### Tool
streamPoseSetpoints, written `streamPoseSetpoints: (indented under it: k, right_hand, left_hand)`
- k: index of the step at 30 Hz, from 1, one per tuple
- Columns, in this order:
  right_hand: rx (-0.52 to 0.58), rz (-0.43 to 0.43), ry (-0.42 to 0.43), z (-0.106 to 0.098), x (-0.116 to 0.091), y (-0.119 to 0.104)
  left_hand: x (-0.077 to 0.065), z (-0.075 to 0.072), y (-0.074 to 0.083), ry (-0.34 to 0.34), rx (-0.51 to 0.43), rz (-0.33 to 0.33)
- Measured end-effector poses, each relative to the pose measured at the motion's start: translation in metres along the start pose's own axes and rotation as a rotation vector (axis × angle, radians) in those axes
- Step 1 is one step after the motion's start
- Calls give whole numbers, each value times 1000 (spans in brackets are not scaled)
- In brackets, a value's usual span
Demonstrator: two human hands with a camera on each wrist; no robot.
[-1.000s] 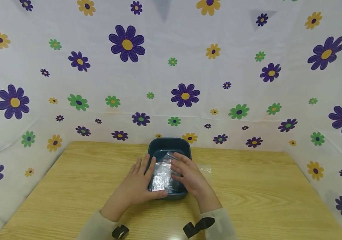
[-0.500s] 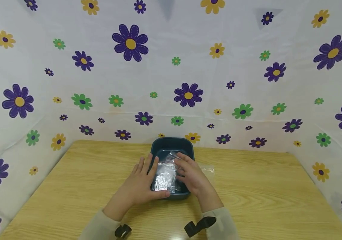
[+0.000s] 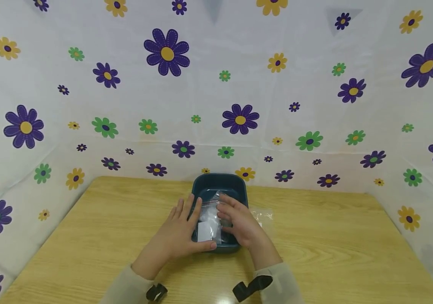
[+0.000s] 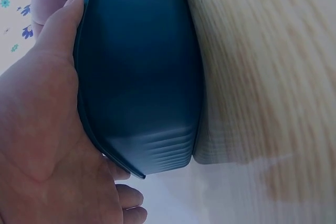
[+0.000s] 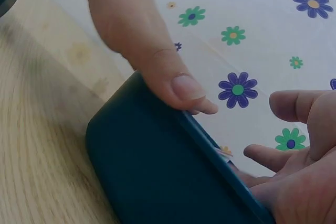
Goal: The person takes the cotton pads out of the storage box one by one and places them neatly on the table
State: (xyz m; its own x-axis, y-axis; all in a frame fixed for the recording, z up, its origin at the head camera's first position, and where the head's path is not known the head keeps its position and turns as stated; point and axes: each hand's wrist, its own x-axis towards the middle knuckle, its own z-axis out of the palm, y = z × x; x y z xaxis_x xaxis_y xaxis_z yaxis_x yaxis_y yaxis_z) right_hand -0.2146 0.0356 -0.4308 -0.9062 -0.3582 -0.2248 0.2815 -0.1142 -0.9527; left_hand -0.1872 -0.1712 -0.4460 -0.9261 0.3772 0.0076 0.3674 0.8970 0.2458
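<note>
A dark blue-green plastic bin (image 3: 219,248) stands on the table with clear zip bags (image 3: 209,213) inside; a white square shows through at the near left. My left hand (image 3: 176,232) rests on the bin's left side, fingers spread and straight, the thumb along the near rim. In the left wrist view the palm of that left hand (image 4: 47,124) lies by the rim of the bin (image 4: 139,72). Over the right half of the bin is my right hand (image 3: 241,221), loosely bent fingers above the bags. The right wrist view shows this right hand (image 5: 307,182) with thumb and fingers apart.
Another clear plastic bag (image 3: 265,216) lies on the wooden table (image 3: 334,245) just right of the bin. Behind the table and at both sides hangs a white cloth (image 3: 201,93) printed with flowers. Black straps (image 3: 252,288) sit at both sleeves.
Inside the bin the bag's shine has given way to a white square at its near left. My right fingers have shifted slightly left over the bags; the left hand keeps its place.
</note>
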Motion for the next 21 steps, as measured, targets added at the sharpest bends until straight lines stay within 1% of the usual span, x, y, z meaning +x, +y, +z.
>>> streamPoseSetpoints:
  k: [6, 9, 15, 17, 21]
  right_hand:
    - [-53, -107, -19, 5, -1, 8]
    - [-101, -133, -17, 8, 0, 8]
    - [-192, -156, -22, 8, 1, 7]
    - [-253, -170, -8, 9, 2, 10]
    - [-432, -209, 58, 13, 1, 16]
  left_hand:
    - [-4, 1, -2, 4, -10, -5]
    - [-5, 1, -1, 14, -24, -3]
    - [-1, -3, 2, 24, -24, 6]
    - [-1, -4, 3, 17, -28, 9]
    - [-2, -4, 3, 9, -35, 14]
